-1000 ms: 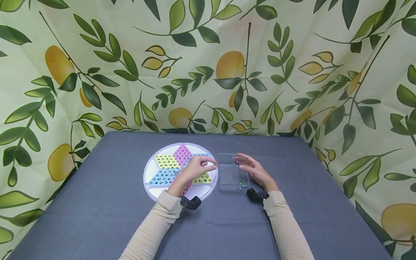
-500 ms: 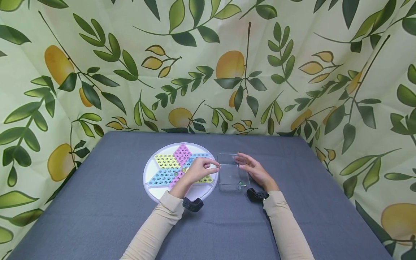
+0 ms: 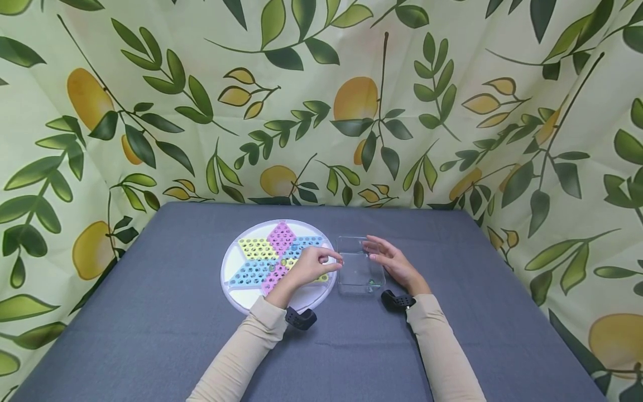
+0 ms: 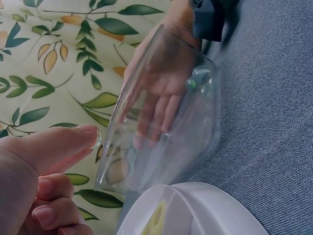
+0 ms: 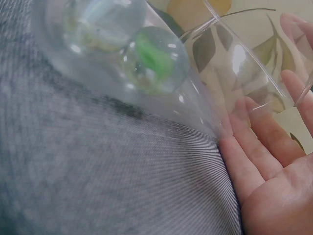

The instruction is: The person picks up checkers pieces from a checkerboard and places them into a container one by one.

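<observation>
My left hand pinches a clear glass marble between thumb and fingertip, at the near side of a clear plastic box. The other left fingers curl in toward the palm. Inside the box, a green-swirled marble and another clear marble lie together in the near right corner. My right hand rests along the box's right wall, its fingers relaxed and loosely spread. Under my left forearm is a round white Chinese checkers board, with several marbles on its coloured star; the arm hides part of it.
Board and box stand side by side on a grey cloth-covered table. A curtain printed with leaves and fruit hangs behind and on both sides. Each wrist wears a black camera mount.
My left hand has shifted slightly to the right, from above the board to the box's left rim, still pinching the marble. My right hand and the box have stayed in place.
</observation>
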The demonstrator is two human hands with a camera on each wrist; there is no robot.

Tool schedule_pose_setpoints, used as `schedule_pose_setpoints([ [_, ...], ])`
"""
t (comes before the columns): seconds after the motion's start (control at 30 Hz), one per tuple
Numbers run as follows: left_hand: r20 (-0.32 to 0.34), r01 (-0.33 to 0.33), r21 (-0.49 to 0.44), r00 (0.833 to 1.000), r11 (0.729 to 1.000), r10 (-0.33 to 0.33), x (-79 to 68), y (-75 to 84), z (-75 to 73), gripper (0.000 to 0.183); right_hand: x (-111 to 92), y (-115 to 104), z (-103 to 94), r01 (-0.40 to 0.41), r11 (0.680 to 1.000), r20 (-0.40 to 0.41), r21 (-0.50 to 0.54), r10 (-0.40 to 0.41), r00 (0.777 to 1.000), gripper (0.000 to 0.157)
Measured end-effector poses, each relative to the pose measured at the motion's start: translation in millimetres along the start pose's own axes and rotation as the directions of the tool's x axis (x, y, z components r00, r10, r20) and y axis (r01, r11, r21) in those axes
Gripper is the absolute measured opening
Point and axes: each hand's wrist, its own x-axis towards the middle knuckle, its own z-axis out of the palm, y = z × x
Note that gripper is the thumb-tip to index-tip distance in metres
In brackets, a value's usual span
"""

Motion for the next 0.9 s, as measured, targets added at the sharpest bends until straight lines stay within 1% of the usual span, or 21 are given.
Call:
schedule_pose_setpoints([
  [0.2,0.001,0.022,-0.021,1.0,1.0,-0.022,-1.2,0.2,-0.5,0.03,0,-1,-0.5,0.007,1.0,-0.003,-0.016,-0.007,1.0,0.06],
  [0.33,-0.004,0.034,-0.038,0.999,0.999,-0.034,-2.6,0.1,-3.8,0.029,-1,-1,-1.0,0.005,1.0,-0.002,-0.028,-0.005,1.0,0.062],
  [0.4,-0.009,0.03,-0.043,0.999,0.999,-0.031,-3.7,-0.4,-6.6,0.029,-2,-1,-1.2,0.002,1.0,-0.002,-0.018,-0.002,1.0,0.063],
  [0.47,-0.013,0.041,-0.044,0.999,0.998,-0.042,-5.1,-0.7,-10.0,0.03,-2,-2,-1.3,0.012,1.0,0.007,-0.016,-0.012,1.0,0.063],
  [0.53,-0.023,0.044,-0.032,0.999,0.999,-0.044,-6.8,-1.6,-13.7,0.03,-2,-2,-1.4,0.019,1.0,0.014,-0.009,-0.019,1.0,0.063],
  [0.67,-0.036,0.076,-0.016,0.996,0.997,-0.076,-11.0,-2.8,-21.8,0.03,-2,-1,-1.9,0.026,1.0,0.023,0.008,-0.026,0.999,0.064],
  [0.8,-0.048,0.106,-0.043,0.993,0.993,-0.108,-15.1,-4.5,-29.5,0.031,-2,-1,-1.8,0.025,1.0,0.026,0.018,-0.026,0.999,0.065],
  [0.9,-0.056,0.115,-0.063,0.991,0.991,-0.119,-18.3,-6.6,-34.9,0.033,-1,0,-1.5,0.027,0.999,0.028,0.023,-0.027,0.999,0.065],
])
